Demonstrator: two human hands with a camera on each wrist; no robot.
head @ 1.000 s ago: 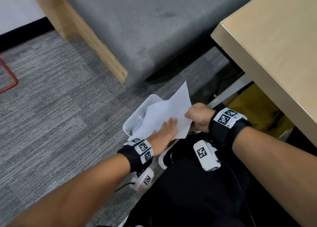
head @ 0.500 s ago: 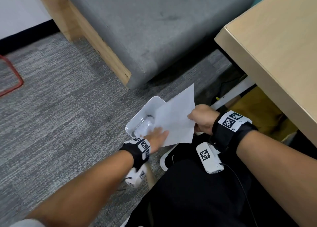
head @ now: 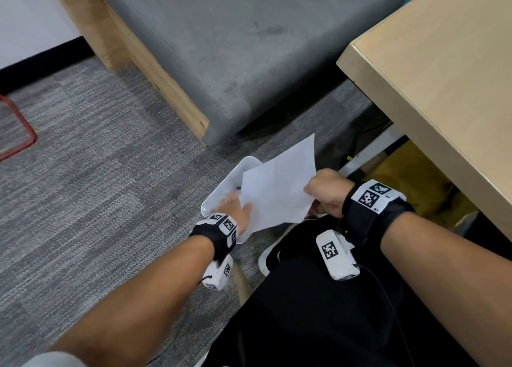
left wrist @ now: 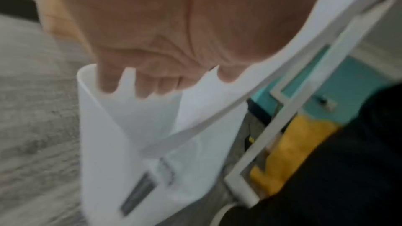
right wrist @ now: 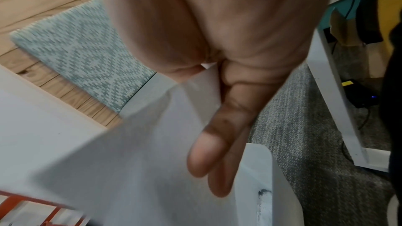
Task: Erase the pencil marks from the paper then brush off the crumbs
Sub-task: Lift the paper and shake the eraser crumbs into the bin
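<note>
While right hand (head: 327, 193) pinches paper (head: 277, 192), left hand (head: 234, 207) seemingly flat

A white bin (head: 221, 189) stands on the grey carpet floor (head: 97, 200) beside a grey bench (head: 221, 47).

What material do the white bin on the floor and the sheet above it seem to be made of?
White rectangular bin: probably plastic, judging by its smooth, slightly glossy walls and rounded moulded corners. White sheet: thin matte paper; it bends and creases where the right hand pinches it.
</note>
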